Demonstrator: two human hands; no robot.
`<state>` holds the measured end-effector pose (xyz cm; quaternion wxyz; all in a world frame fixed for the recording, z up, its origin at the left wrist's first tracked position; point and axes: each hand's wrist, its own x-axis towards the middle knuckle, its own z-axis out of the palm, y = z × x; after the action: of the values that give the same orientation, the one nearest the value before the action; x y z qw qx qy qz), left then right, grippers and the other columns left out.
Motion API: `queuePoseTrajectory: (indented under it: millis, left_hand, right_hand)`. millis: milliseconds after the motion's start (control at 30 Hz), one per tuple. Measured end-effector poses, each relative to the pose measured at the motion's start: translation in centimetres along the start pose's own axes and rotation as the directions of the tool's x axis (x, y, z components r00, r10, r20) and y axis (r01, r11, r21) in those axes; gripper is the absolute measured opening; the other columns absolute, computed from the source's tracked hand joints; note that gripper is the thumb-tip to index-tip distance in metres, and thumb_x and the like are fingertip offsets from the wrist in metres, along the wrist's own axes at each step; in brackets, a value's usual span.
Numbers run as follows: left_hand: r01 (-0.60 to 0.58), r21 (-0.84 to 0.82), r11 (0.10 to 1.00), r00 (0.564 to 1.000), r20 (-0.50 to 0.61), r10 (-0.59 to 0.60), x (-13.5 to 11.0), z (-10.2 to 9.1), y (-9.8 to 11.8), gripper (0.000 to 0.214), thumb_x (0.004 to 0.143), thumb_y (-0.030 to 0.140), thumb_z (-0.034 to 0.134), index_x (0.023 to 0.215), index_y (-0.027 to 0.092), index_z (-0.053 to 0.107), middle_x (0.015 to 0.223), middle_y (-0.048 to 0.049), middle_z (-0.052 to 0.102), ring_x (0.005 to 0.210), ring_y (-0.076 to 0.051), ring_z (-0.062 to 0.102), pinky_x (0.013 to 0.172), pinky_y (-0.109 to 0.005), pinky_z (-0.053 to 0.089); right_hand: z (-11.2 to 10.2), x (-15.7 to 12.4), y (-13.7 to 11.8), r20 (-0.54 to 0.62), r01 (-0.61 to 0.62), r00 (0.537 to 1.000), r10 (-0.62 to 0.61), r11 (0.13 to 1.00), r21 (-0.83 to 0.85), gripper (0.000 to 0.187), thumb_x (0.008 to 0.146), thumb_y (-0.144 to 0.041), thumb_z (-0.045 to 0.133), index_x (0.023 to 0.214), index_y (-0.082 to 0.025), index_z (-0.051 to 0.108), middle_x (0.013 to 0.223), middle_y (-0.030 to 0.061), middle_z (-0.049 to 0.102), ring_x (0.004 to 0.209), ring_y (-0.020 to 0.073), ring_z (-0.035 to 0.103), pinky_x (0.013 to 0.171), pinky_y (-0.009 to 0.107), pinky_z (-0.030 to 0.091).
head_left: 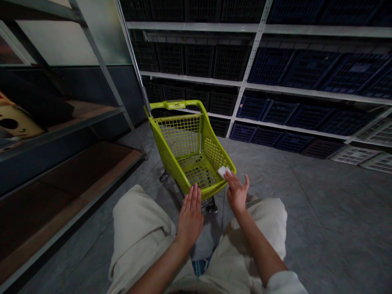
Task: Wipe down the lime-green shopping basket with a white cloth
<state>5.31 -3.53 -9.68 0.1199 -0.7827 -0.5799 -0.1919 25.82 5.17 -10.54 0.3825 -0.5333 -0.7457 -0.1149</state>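
- A small basket-shaped shopping cart of bright yellow-green plastic (208,126), with lattice walls and a gridded floor, stands just in front of the person, between and beyond the knees.
- The bare left hand (190,215) is flat, its fingers straight and side by side, the back of the hand upward; the fingertips lie at the cart's near rim and appear to touch it.
- The bare right hand (237,196) has its fingertips on a small white piece of cloth or paper (223,171) at the cart's near right corner; one finger sticks up apart from the others. Whether the thumb pinches the white piece, I cannot tell.
- A slim silver metal pole (130,45) slants up from the far left corner of the cart, beside the handle.
- The person's legs, in loose off-white trousers (141,232), spread to either side, over a grey floor (309,196).
- Beyond the cart, a white metal rack (249,67) carries rows of black plastic crates (199,59) and dark blue plastic crates (315,69).
- To the left, a metal-framed shelf with brown boards (101,163) bears a yellow object with dark markings (18,120), partly cut off by the edge of the view.
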Motion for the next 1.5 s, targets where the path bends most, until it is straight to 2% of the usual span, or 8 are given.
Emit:
queuePoseTrajectory:
  millis: [200,333,533,667,867,1000,1200,1500]
  left_hand:
    - [0.019,0.022,1.000,1.000,-0.002,-0.019,0.0,0.2,0.0,0.088,0.083,0.015,0.046,0.156,0.003,0.000,0.163,-0.0196,0.019,0.152,-0.030,0.016,0.120,-0.044,0.028]
    - [-0.002,0.024,1.000,1.000,0.018,0.002,-0.1,0.0,-0.5,0.087,0.081,0.012,0.046,0.157,0.004,0.003,0.164,-0.0174,0.019,0.152,-0.028,0.016,0.120,-0.043,0.028]
    - [-0.013,0.020,1.000,1.000,0.025,0.013,0.0,-0.2,-0.3,0.086,0.082,0.011,0.046,0.156,0.003,0.003,0.164,-0.0178,0.017,0.152,-0.028,0.015,0.120,-0.043,0.028]
    - [0.033,0.014,0.999,0.999,0.021,-0.033,0.2,0.0,0.5,0.087,0.082,0.013,0.047,0.156,0.001,0.003,0.164,-0.0198,0.016,0.152,-0.031,0.013,0.121,-0.046,0.027]
    - [0.052,0.007,0.999,0.999,0.004,-0.052,0.1,0.3,0.4,0.083,0.085,0.015,0.046,0.157,0.004,0.006,0.163,-0.0190,0.020,0.152,-0.029,0.015,0.121,-0.045,0.029]
    - [0.018,0.015,1.000,1.000,0.023,-0.018,-0.1,0.1,-0.2,0.087,0.083,0.013,0.046,0.157,0.004,0.002,0.164,-0.0176,0.015,0.153,-0.027,0.014,0.121,-0.045,0.027]
    - [0.018,0.013,1.000,0.999,0.039,-0.019,0.0,-0.1,0.1,0.087,0.080,0.011,0.047,0.156,0.003,0.005,0.165,-0.0172,0.014,0.153,-0.027,0.011,0.121,-0.044,0.027]
    - [0.037,0.011,0.999,0.999,0.003,-0.037,0.1,0.3,0.4,0.086,0.085,0.016,0.048,0.155,-0.001,0.002,0.163,-0.0211,0.018,0.153,-0.029,0.009,0.121,-0.045,0.027]
  right_hand:
    - [0.2,-2.3,-9.0,0.101,0.175,0.976,-0.195,0.969,0.177,0.078,0.074,0.002,0.038,0.148,-0.024,0.040,0.141,0.0043,0.060,0.139,0.0152,0.046,0.124,0.046,0.001]
    - [-0.7,-0.9,-3.6,0.156,0.275,0.942,-0.297,0.950,0.149,0.078,0.075,0.003,0.039,0.147,-0.026,0.042,0.142,0.0034,0.059,0.139,0.0152,0.047,0.124,0.046,0.003]
    - [-0.6,0.8,5.2,0.049,0.067,0.997,-0.067,0.998,0.010,0.070,0.072,0.003,0.039,0.134,-0.024,0.056,0.137,0.0054,0.063,0.134,0.0199,0.053,0.121,0.052,0.014]
    - [0.7,-0.6,-0.1,-0.037,0.006,0.999,-0.004,0.999,0.049,0.069,0.074,0.002,0.039,0.137,-0.024,0.053,0.137,0.0054,0.063,0.135,0.0194,0.052,0.121,0.049,0.014]
    - [0.8,-2.6,-9.2,0.095,0.159,0.980,-0.177,0.973,0.169,0.078,0.077,0.000,0.038,0.151,-0.024,0.036,0.142,0.0053,0.058,0.139,0.0175,0.046,0.122,0.044,0.012]
    - [-0.1,-1.4,-3.9,0.133,0.256,0.953,-0.273,0.958,0.130,0.078,0.077,0.003,0.038,0.149,-0.025,0.039,0.142,0.0051,0.059,0.139,0.0164,0.046,0.122,0.045,0.010]
    - [-0.6,0.6,4.6,0.042,0.056,0.998,-0.055,0.998,-0.021,0.072,0.072,0.003,0.039,0.138,-0.023,0.054,0.137,0.0070,0.062,0.134,0.0206,0.053,0.119,0.050,0.019]
    - [1.0,-2.0,-9.0,0.088,0.170,0.978,-0.189,0.967,0.190,0.074,0.074,-0.001,0.041,0.145,-0.020,0.045,0.142,0.0064,0.059,0.140,0.0151,0.044,0.118,0.039,0.025]
